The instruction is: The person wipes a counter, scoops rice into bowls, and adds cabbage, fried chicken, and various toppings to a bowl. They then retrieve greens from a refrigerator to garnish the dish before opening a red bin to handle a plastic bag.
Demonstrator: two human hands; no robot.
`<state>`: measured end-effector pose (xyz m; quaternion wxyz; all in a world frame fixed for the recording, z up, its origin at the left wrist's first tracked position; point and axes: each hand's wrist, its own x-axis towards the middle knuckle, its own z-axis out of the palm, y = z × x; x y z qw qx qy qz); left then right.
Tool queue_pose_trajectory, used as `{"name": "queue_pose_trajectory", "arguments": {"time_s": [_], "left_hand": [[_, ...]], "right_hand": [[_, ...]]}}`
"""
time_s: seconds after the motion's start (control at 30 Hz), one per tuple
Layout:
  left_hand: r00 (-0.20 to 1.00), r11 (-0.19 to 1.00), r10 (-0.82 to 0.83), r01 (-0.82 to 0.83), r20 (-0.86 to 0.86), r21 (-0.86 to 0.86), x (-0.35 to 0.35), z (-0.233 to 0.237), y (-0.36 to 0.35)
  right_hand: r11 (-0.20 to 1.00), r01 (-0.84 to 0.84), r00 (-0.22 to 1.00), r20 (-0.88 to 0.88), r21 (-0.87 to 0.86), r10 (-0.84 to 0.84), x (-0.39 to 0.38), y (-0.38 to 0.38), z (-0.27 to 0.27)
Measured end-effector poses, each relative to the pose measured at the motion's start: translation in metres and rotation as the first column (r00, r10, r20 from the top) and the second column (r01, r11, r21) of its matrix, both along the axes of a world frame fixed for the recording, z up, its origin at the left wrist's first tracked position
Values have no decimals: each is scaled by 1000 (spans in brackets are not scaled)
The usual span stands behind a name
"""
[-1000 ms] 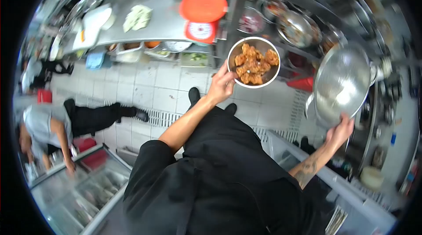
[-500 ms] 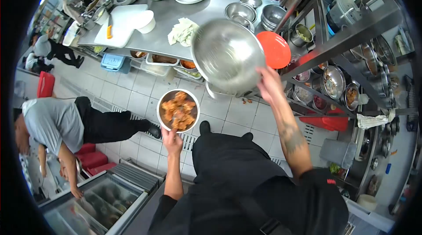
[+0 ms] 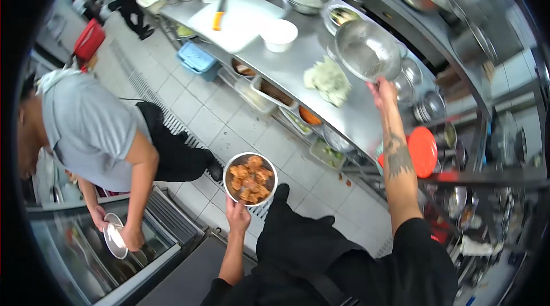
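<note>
My left hand (image 3: 238, 214) grips the rim of a metal bowl (image 3: 226, 179) from below. Browned, saucy pieces of fried food (image 3: 251, 180) fill this bowl, which is held out over the tiled floor. On the other side, my right hand (image 3: 384, 92) is closed on the near rim of a large metal bowl (image 3: 368, 49). That bowl is tilted above the steel counter (image 3: 306, 48), its inside bare apart from some shine. Beside it on the counter lies a heap of pale green leaves (image 3: 327, 80).
A white tub (image 3: 279, 34) stands beside a white cutting board (image 3: 240, 17) carrying an orange-handled knife (image 3: 218, 20). A red plate (image 3: 422, 151) sits near the right shelving. At left, a co-worker (image 3: 97, 123) bends over a glass-topped cooler (image 3: 63, 249), holding a round dish (image 3: 116, 237).
My right hand has carried the large bowl farther out over the counter. The view has turned; the filled bowl stays in my left hand. The co-worker now holds a round dish.
</note>
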<state>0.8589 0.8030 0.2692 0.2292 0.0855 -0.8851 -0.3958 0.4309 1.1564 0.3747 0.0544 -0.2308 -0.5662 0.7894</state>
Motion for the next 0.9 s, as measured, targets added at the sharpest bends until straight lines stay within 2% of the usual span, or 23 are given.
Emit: {"name": "queue_pose_trajectory", "arguments": {"time_s": [0.07, 0.2, 0.3, 0.37, 0.4, 0.47, 0.5, 0.57, 0.63, 0.67, 0.7, 0.73, 0.77, 0.8, 0.83, 0.9], "left_hand": [[1000, 1000, 22, -22, -15, -21, -3, 1, 4], [998, 999, 18, -15, -65, 43, -8, 19, 5], [995, 994, 60, -52, -84, 96, -7, 14, -1], [994, 994, 82, -77, -69, 79, -5, 6, -8], [993, 993, 88, -82, -79, 81, -10, 7, -12], [993, 988, 110, -105, -40, 114, -10, 15, -16], [992, 984, 122, -122, 3, 133, -15, 14, -21], [987, 985, 155, -152, -34, 80, -38, -4, -41], [981, 982, 189, -189, -51, 6, -49, -25, -55], [980, 980, 197, -197, -29, -18, -42, -34, -55], [980, 980, 197, -197, 11, -28, -29, -41, -49], [980, 982, 187, -186, 64, -25, -10, -45, -38], [972, 978, 207, -209, 107, 8, -7, -58, -36], [971, 976, 220, -218, 95, -28, -9, -66, -33], [958, 971, 237, -227, 164, -76, -5, -81, -28], [954, 968, 246, -232, 172, -100, 6, -107, -20]], "right_hand": [[987, -159, 987, 8, 26, 159, -8, -36, -14], [922, -353, 934, -10, -161, 356, -24, -131, -5], [877, -466, 885, -76, -118, 460, -76, -201, -1], [839, -496, 860, 3, -223, 509, -137, -247, -2], [829, -519, 851, -32, -210, 524, -177, -269, -1], [852, -419, 888, 54, -315, 457, -250, -309, -11], [886, -367, 917, 51, -284, 396, -280, -325, -10], [915, -347, 936, -14, -207, 352, -340, -350, -10], [927, -343, 922, -245, -153, 301, -406, -380, -27], [855, -429, 897, -248, -292, 366, -398, -380, -10], [824, -521, 837, -319, -222, 444, -384, -391, -2], [807, -587, 748, -428, -69, 507, -334, -397, 7], [749, -662, 674, -439, -1, 595, -264, -394, 14], [683, -727, 590, -445, 70, 674, -191, -392, 22], [582, -810, 515, -393, 65, 761, -130, -379, 0], [441, -893, 416, -217, 84, 883, -11, -332, -63]]}}
